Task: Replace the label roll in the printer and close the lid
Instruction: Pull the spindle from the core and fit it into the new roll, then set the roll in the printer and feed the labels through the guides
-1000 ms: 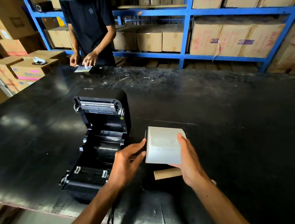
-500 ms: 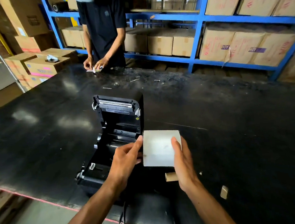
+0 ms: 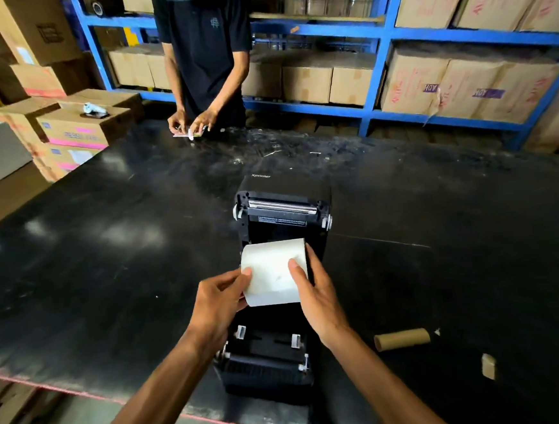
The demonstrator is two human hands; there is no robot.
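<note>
Both hands grip the roll (image 3: 271, 272), the left hand (image 3: 220, 305) clamped on its left end and the right hand (image 3: 314, 292) on its right end. They hold it just above the open printer (image 3: 270, 363), with the raised lid (image 3: 283, 211) beyond them. Likely risks: the roll could go in crooked and miss the guides below the hands, or its loose end could unwind, so the lid jams. An empty core (image 3: 402, 339) lies on the desk (image 3: 108, 258), right of the right hand.
</note>
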